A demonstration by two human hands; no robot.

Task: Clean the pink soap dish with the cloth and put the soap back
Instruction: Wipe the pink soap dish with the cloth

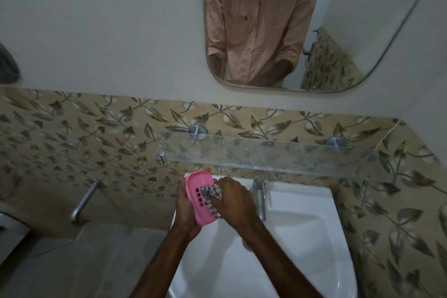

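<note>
The right hand (232, 201) is pinching its fingers together around a bunched checked cloth (212, 197) and pressing it into the slotted face of the pink soap dish (197, 197), while the left hand (185, 208) is cupping the dish from underneath, fingers wrapped along its edge, holding it up over the back rim of the white sink (302, 225) just beside the tap (260, 197). So it's the wiping step, I'd say. The soap itself I can't spot anywhere in this dim view, so next they'll be needing to finish the rub, then go find it.
</note>
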